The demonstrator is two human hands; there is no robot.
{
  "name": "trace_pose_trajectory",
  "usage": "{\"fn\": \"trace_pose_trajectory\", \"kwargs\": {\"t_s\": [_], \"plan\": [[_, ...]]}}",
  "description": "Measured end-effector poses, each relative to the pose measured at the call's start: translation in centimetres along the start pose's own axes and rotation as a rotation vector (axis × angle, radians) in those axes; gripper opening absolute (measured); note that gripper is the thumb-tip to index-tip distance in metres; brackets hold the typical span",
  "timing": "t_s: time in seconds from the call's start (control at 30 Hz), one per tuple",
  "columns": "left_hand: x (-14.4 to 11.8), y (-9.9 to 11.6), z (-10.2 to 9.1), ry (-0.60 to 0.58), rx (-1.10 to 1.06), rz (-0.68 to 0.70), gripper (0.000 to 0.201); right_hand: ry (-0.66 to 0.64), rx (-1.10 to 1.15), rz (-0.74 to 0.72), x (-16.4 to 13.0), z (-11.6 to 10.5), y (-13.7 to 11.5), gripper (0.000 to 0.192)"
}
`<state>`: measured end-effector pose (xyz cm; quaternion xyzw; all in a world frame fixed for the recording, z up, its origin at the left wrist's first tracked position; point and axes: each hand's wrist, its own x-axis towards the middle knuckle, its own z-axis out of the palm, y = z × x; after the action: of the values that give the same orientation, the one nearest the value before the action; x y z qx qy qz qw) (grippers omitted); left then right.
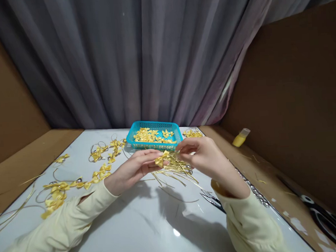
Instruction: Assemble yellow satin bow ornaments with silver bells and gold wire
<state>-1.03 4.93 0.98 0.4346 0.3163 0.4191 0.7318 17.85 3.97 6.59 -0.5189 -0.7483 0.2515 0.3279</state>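
Note:
A yellow ribbon bow (161, 159) is pinched between the thumb and fingers of my left hand (139, 166), above the white table (112, 237). Just to its right, my right hand (203, 154) is closed with thumb and fingertips together; whatever lies between them is too small to make out. Beneath and between both hands spreads a bundle of gold cords (178, 165). Behind them stands a turquoise basket (134, 143) with several yellow bows inside. A pair of scissors (212, 200) lies partly under my right wrist.
Yellow bows with cord loops (56, 195) lie scattered on the left. Silver bells (256, 192) line the right edge. A small yellow bottle (241, 137) and larger black-handled scissors (326, 218) are on the brown surface at right. A grey curtain (117, 60) hangs behind.

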Motion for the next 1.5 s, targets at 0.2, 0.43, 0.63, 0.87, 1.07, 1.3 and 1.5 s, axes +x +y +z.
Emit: {"fn": "trace_pose_trajectory", "kwargs": {"t_s": [0.2, 0.43, 0.63, 0.87, 1.07, 1.3, 1.5], "plan": [[-0.5, 0.0, 0.4, -0.002, 0.111, 0.019, 0.009, 0.063, -0.489, -0.126, -1.6, 1.8, -1.2, 0.028], [-0.5, 0.0, 0.7, 0.144, 0.418, 0.207, 0.018, 0.001, -0.509, -0.102, -1.5, 2.7, -0.7, 0.030], [-0.6, 0.2, 0.8, 0.169, 0.391, 0.234, 0.016, -0.031, -0.424, -0.127, -0.9, 2.6, 0.2, 0.025], [-0.6, 0.5, 0.8, 0.048, 0.065, 0.053, 0.007, -0.157, -0.208, -0.158, -0.5, 0.2, -0.2, 0.012], [-0.1, 0.2, 0.4, 0.026, -0.082, -0.043, 0.003, -0.260, -0.145, -0.389, -0.9, -0.5, -0.1, 0.028], [-0.2, 0.1, 0.5, -0.029, -0.107, -0.068, 0.001, -0.147, -0.086, -0.482, -0.8, 0.5, 0.0, 0.006], [-0.6, 0.3, 0.8, -0.034, -0.152, -0.069, 0.008, -0.204, 0.076, -0.384, -0.5, 0.4, 0.2, 0.008]]}}
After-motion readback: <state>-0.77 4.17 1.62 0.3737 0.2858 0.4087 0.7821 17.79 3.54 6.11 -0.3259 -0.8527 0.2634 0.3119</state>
